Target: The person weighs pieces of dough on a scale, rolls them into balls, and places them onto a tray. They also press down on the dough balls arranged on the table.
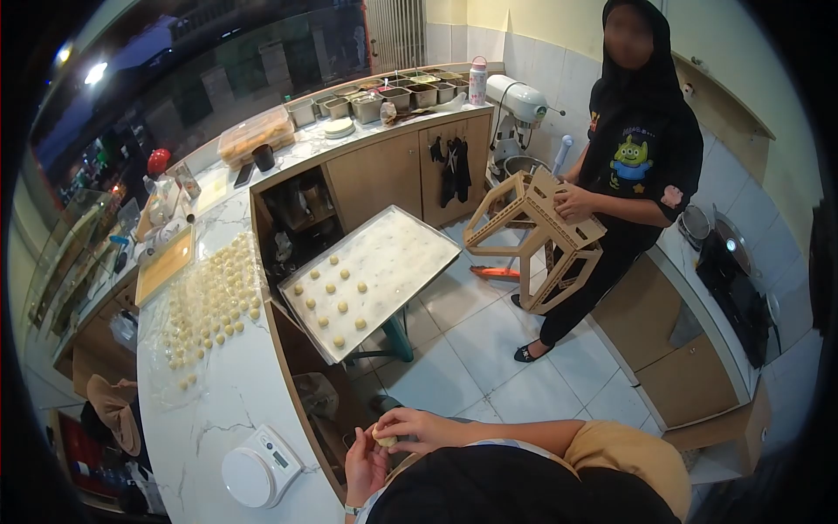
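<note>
A small piece of pale yellow dough (387, 441) is pinched between my two hands, low in the view, just past the counter's edge. My left hand (365, 467) holds it from the left, and my right hand (423, 430) closes over it from above. Many dough balls (218, 297) lie in rows on clear plastic on the marble counter (209, 393). Several more balls (342, 306) sit at the left end of a large lined tray (393, 253) on a stand. A white kitchen scale (260, 467) rests on the counter left of my hands.
Another person (642, 148) stands at the right holding a wooden frame (541, 236). Behind are a stand mixer (519, 105) and metal containers (367, 106) on the back counter. A wooden board (164, 265) lies at the left. A stove (742, 301) is at the far right.
</note>
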### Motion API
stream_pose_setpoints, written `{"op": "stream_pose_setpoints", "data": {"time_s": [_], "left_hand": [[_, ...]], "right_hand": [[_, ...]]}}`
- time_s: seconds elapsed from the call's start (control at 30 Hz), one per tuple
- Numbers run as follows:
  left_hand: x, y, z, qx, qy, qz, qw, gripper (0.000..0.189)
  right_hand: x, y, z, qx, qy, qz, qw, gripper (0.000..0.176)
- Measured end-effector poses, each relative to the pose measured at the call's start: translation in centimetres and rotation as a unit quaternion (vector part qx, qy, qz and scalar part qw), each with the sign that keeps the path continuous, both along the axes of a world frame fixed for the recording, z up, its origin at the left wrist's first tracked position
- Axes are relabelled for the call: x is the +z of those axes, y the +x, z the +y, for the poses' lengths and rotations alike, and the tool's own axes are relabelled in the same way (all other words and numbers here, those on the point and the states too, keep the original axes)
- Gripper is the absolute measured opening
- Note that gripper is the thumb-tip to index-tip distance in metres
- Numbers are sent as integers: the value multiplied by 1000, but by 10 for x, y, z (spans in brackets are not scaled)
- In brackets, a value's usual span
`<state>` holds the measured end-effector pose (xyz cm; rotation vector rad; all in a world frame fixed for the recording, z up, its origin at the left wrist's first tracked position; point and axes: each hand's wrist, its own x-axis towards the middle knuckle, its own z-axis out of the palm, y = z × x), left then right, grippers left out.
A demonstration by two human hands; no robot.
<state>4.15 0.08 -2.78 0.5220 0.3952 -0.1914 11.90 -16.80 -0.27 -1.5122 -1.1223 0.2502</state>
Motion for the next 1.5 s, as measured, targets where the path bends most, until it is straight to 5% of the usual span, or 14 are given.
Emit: {"op": "stream_pose_setpoints", "data": {"time_s": [0.13, 0.23, 0.33, 0.4, 0.5, 0.57, 0.77, 1.1, 1.2, 1.27, 1.37, 1.5], "left_hand": [[13, 0, -8, -5, 43, -53, 998, 37], [17, -1, -11, -24, 114, -78, 990, 39], [16, -1, -6, -48, 126, -67, 989, 40], [13, -1, -5, -63, 105, -69, 990, 40], [13, 1, -8, -44, 75, -76, 993, 36], [8, 2, -11, 15, 128, -73, 989, 43], [-14, 1, 1, -17, 145, -34, 989, 35], [5, 1, -11, -7, 77, -60, 995, 38], [6, 1, -16, -12, 101, -93, 990, 42], [2, 3, -16, -17, 161, -115, 980, 41], [-9, 1, -11, -5, 192, -116, 975, 38], [-7, -8, 0, 90, 162, -8, 983, 28]], "right_hand": [[4, -3, 1, -30, -2, -17, 999, 47], [9, -4, 0, -49, -20, 94, 994, 54], [4, -3, 0, -58, -18, 54, 997, 54], [5, -1, -1, -133, -36, -94, 986, 55], [2, 3, -4, -108, -31, -40, 993, 56], [-7, 3, -6, -115, -17, -32, 993, 52], [-21, 5, -5, -100, -74, -50, 991, 33], [-4, -2, -7, -129, -28, 15, 991, 24], [-1, -2, -5, -150, -45, 56, 986, 21], [-3, -3, -3, -127, -55, 253, 957, 19], [-6, -2, 1, -72, 20, 400, 914, 22], [0, -9, 3, -99, -51, 239, 965, 24]]}}
